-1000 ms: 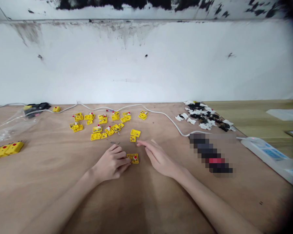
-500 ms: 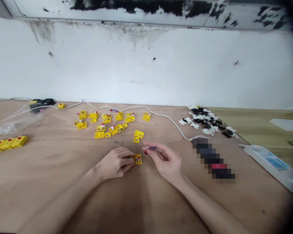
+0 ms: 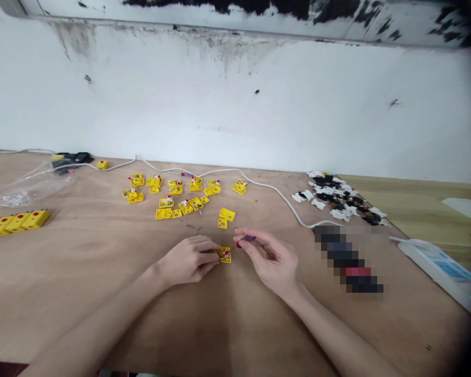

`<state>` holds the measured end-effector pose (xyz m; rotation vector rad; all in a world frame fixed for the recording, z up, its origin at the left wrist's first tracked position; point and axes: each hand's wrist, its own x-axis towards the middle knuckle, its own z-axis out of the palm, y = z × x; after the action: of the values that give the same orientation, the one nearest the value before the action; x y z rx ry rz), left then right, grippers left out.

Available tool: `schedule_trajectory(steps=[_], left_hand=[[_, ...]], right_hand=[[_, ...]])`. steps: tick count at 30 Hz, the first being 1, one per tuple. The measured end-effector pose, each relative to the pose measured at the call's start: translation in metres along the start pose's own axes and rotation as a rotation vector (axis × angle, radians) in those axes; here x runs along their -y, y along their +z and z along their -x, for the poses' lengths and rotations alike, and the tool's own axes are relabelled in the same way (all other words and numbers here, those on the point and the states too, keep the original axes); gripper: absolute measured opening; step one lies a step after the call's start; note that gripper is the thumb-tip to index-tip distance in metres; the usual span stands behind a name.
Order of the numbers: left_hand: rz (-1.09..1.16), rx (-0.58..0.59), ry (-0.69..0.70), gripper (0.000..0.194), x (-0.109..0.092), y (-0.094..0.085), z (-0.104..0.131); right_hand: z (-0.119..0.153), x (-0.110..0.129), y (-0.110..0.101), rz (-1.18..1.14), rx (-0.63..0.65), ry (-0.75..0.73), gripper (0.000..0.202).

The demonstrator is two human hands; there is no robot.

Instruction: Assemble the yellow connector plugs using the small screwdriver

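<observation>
My left hand (image 3: pixel 190 260) rests on the table with its fingertips closed on an open yellow plastic housing (image 3: pixel 226 258). Inside that housing sit a red button and small metal parts; its left side is hidden by my fingers. Just to the right, my right hand (image 3: pixel 277 260) pinches a screwdriver with a purple and red handle (image 3: pixel 248 239), held apart from the housing. Its shaft is hard to make out. Beyond my hands lie a loose yellow cover (image 3: pixel 227 214) and a smaller yellow piece (image 3: pixel 222 223).
Several opened yellow housings (image 3: pixel 175 187) are spread farther back. Finished-looking yellow units (image 3: pixel 37 219) stand in a row at left, near a clear plastic bag (image 3: pixel 19 193). A white cable (image 3: pixel 277 189) runs behind to a power strip (image 3: pixel 435 264). Black and white pieces (image 3: pixel 337 196) are heaped at right.
The camera view has shifted slightly, moving the whole scene a little to the right. Both hands keep nearly the same pose around the housing and the screwdriver.
</observation>
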<state>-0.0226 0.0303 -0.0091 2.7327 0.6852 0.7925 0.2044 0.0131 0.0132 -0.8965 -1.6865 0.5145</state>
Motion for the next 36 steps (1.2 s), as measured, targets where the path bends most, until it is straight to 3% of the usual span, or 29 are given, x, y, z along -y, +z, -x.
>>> schedule_trajectory(steps=[3, 8, 13, 18, 22, 26, 31, 36], left_hand=[[0.004, -0.006, 0.001, 0.017, 0.000, 0.000, 0.000], [0.025, -0.001, -0.009, 0.018, 0.000, 0.001, 0.000], [0.020, 0.005, -0.006, 0.019, 0.002, 0.002, 0.001], [0.020, 0.010, -0.004, 0.019, 0.001, 0.001, 0.000], [0.025, 0.004, -0.009, 0.018, 0.001, 0.001, 0.000], [0.065, -0.026, -0.017, 0.018, 0.004, 0.005, 0.003], [0.147, -0.071, -0.078, 0.014, 0.008, 0.009, 0.005], [0.255, -0.092, -0.176, 0.009, 0.006, 0.008, 0.004]], right_hand=[[-0.002, 0.001, -0.002, -0.012, 0.029, 0.002, 0.023], [-0.011, 0.004, -0.006, -0.025, 0.202, -0.036, 0.035], [-0.022, 0.006, -0.004, -0.009, 0.153, -0.118, 0.026], [-0.027, 0.010, -0.001, 0.009, 0.310, -0.084, 0.032], [-0.028, 0.012, 0.003, 0.032, 0.222, -0.148, 0.022], [-0.029, 0.012, 0.005, 0.010, 0.316, -0.130, 0.033], [-0.029, 0.011, 0.002, 0.047, 0.228, -0.186, 0.027], [-0.031, 0.011, -0.002, 0.015, 0.328, -0.133, 0.035]])
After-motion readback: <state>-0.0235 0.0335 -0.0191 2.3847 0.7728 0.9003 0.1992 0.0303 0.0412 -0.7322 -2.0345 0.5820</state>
